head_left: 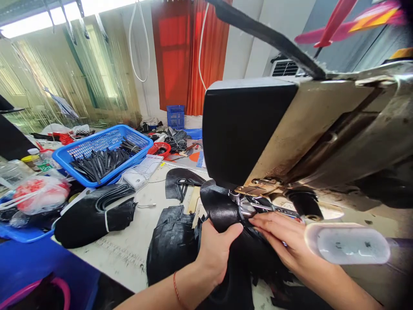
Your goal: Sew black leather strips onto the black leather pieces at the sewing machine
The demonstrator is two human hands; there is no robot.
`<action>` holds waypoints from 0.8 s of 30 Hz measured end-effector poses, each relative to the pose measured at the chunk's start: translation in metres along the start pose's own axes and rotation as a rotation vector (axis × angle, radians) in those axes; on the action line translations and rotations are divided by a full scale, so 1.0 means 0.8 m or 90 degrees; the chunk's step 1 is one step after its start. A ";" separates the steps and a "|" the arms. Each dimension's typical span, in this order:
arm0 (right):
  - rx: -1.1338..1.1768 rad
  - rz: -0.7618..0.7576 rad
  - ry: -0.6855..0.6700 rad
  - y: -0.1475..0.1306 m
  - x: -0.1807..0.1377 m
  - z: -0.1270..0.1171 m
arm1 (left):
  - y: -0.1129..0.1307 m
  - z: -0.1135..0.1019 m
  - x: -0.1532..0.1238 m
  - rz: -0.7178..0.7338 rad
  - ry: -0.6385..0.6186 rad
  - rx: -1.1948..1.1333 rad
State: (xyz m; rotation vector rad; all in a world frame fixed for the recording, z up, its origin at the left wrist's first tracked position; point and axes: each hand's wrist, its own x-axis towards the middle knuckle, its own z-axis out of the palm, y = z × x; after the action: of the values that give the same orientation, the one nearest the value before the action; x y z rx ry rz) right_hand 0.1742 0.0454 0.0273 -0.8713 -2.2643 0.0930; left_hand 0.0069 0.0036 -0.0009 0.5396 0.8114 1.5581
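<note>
My left hand [214,249] grips a black leather piece [222,209], thumb over its top, holding it against the needle area [247,206] of a sewing machine [290,129]. My right hand [284,241] lies on the same leather just right of the needle, fingers stretched flat and pressed on it. The leather curves up in front of the machine head and hangs down between my arms. A white lamp [348,243] juts in over my right wrist.
Stacks of black leather pieces [172,241] and a bundle [93,217] lie on the white table [129,254] to the left. A blue basket [97,146] holds black strips. A red bowl [159,149], bottles and a plastic bag [38,193] sit further left.
</note>
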 end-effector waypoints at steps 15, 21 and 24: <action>0.096 0.159 -0.006 -0.002 0.009 0.019 | 0.013 -0.004 0.008 -0.014 -0.035 0.048; -0.109 -0.004 0.118 -0.042 -0.018 0.023 | 0.012 0.000 0.008 -0.004 0.018 0.117; -0.177 -0.034 0.273 -0.068 -0.054 0.042 | 0.011 -0.002 0.011 -0.007 0.064 0.162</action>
State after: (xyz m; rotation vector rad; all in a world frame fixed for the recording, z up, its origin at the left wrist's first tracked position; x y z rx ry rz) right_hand 0.1455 -0.0175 -0.0071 -0.8745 -1.9171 -0.4042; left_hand -0.0010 0.0116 0.0037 0.6421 1.0964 1.4898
